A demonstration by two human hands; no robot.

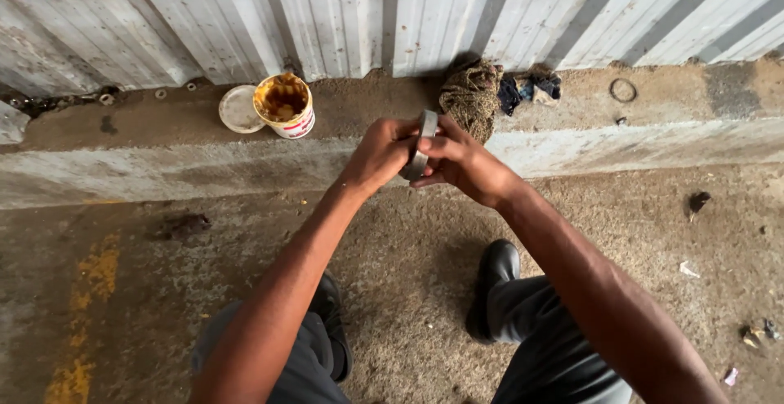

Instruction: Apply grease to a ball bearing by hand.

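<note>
We held a grey metal ring (421,144) upright between our left hand (380,155) and right hand (457,162), both clamped on its rim, with the open grease tub (284,105) just beyond our left hand and a rag (472,94) just past the ring.

Grey metal ring (421,147), edge-on, near upright, clasped between both hands above floor.

An open tub of brown grease (283,104) is set on the far concrete ledge (163,167), its white lid (236,109) touching it on the left; a grimy rag (471,94), dark cloths (531,88) and a thin ring (623,90) are seen further right
</note>
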